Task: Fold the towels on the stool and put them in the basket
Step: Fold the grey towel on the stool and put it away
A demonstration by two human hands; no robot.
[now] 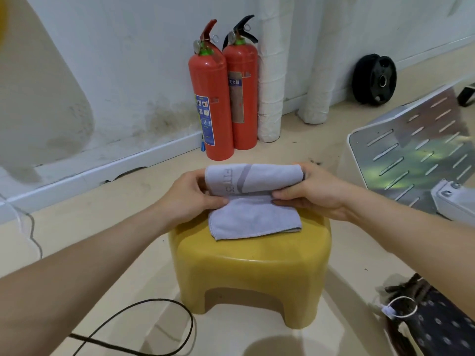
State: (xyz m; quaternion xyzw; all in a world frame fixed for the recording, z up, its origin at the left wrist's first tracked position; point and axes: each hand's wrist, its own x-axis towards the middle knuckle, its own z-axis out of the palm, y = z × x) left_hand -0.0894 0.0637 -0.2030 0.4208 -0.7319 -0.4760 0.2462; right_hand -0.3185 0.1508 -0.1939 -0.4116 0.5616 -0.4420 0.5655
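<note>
Bare floor (102, 201) lies open left of the stool (249, 273), up to the wall. Two fire extinguishers (213, 98) stand just beyond its far side. A slotted metal panel (411, 150) crowds the right; a black cable (192, 327) loops across the near-left floor.

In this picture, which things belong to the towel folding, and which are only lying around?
Belong to the job: grey towel, yellow stool, left hand, right hand (both pinch the towel).
Only lying about: red fire extinguishers, black weight plate, slotted metal panel.
</note>
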